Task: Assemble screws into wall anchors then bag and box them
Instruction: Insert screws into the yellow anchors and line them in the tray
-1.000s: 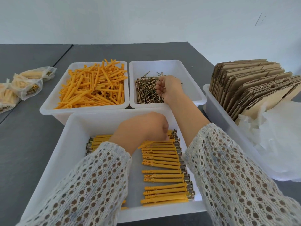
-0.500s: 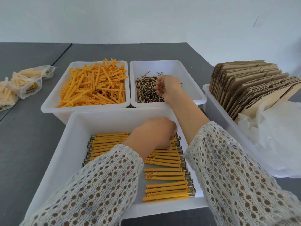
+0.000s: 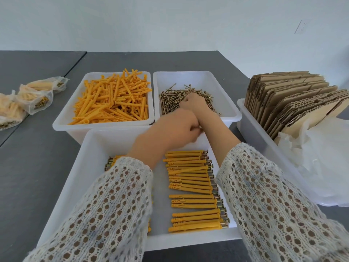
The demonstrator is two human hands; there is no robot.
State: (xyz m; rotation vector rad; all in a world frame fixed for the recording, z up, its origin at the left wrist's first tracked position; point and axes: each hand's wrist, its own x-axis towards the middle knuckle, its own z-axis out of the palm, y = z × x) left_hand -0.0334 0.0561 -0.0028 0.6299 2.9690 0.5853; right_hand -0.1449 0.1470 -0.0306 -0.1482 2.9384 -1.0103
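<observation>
My right hand [image 3: 192, 104] lies in the pile of brass screws [image 3: 170, 103] in the far right white bin [image 3: 232, 103], fingers curled down among them. My left hand [image 3: 175, 129] hovers over the far wall of the near white bin [image 3: 88, 161], fingers curled beside my right wrist. What it holds, if anything, is hidden. Orange anchors with screws fitted [image 3: 190, 188] lie in rows in the near bin. More of them [image 3: 110, 163] show at the left, partly under my left sleeve. Loose orange anchors [image 3: 113, 99] fill the far left bin.
Clear bags of finished anchors [image 3: 34, 97] lie on the grey table [image 3: 37, 167] at the far left. A white bin [image 3: 253, 129] on the right holds flat cardboard boxes [image 3: 290, 99] and crumpled plastic bags [image 3: 324, 159].
My left hand has lifted off the assembled anchors and moved up and right to my right wrist. My right hand has stayed in the screws.
</observation>
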